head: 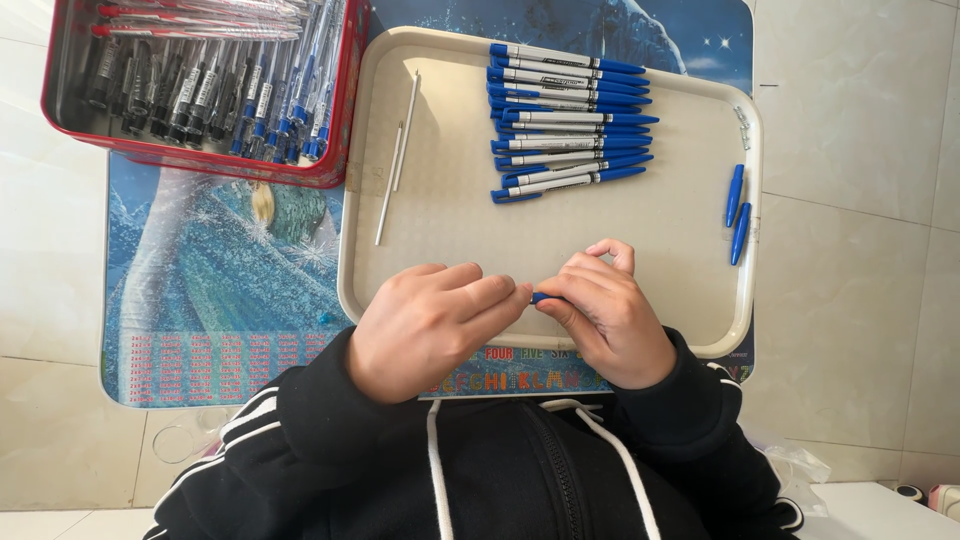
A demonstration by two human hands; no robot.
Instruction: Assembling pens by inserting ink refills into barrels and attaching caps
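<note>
Both hands meet at 6 o'clock over the tray [700, 215]. The left hand [425, 325] and right hand [612, 315] pinch a small blue pen part [541, 297] between their fingertips. Finished pens [565, 120] lie at 12, two refills [397, 160] at 10, two blue caps [738, 205] at 3. A red tin [345, 110] of pens sits on the desk at 11.

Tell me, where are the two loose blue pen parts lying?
In the head view, the two blue pen parts lie near the right rim of the beige tray, right of the row of finished pens.
</note>
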